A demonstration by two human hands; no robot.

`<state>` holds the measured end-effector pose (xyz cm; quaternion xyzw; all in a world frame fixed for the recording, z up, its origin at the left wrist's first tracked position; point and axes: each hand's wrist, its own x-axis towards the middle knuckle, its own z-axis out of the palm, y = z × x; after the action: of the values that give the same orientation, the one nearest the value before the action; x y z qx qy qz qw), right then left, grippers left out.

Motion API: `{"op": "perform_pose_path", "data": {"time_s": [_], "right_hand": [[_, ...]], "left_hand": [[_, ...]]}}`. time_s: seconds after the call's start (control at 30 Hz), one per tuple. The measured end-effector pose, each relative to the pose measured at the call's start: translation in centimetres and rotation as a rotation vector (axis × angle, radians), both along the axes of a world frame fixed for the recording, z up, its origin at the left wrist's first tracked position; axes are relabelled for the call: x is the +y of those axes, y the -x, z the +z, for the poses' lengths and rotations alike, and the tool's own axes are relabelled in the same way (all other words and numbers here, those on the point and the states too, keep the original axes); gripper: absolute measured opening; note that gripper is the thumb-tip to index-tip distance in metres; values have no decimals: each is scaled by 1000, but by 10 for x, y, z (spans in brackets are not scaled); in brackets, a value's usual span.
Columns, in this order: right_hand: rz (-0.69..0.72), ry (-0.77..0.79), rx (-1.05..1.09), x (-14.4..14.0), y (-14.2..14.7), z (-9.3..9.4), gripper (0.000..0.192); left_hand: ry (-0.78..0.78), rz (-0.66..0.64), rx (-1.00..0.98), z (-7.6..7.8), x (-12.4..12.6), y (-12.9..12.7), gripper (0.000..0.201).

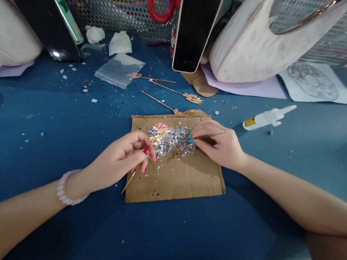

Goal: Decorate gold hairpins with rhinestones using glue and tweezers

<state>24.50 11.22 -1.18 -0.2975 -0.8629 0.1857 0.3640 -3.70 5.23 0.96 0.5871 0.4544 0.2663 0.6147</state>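
Over the left side of a cardboard sheet (188,183), my left hand (125,157) is closed on a gold-coloured hairpin (131,180). Its thin stem slants down to the lower left, and its decorated end lies at the edge of a heap of small shiny rhinestones (174,141). My right hand (219,145) pinches a slim metal tool, seemingly tweezers (210,135), with the tip down at the right side of the heap. The fingers hide part of that tool. Blue, silver and pink stones make up the heap.
Beyond the cardboard lie several hairpins (192,98) and a clear zip bag (120,70). A glue bottle (267,117) lies to the right. A phone (198,27) leans at the back beside a pale handbag (245,52). Loose stones dot the blue table (80,235).
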Motion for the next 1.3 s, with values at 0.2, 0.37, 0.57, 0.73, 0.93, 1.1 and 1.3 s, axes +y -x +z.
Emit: {"op": "perform_pose_path", "data": {"time_s": [0.2,0.37,0.57,0.73,0.93,1.1,1.3], "right_hand": [[28,11,8,0,-1,2,14],[-44,37,8,1,-1,-1,12],[-43,64,11,1,-1,0,14],[-7,41,11,0,0,2,14],[-16,65,-9,0,1,1,14],[-6,50,-5,0,1,1,13],[-15,78,-5,0,1,2,15]], "left_hand": [[4,1,8,0,0,1,7],[11,-5,12,-1,0,2,7],[25,1,33,0,-1,2,7],[39,14,31,0,-1,1,6],[28,-4,13,-1,1,1,6],[20,0,22,0,0,1,6],[17,-2,37,0,0,1,7]]}}
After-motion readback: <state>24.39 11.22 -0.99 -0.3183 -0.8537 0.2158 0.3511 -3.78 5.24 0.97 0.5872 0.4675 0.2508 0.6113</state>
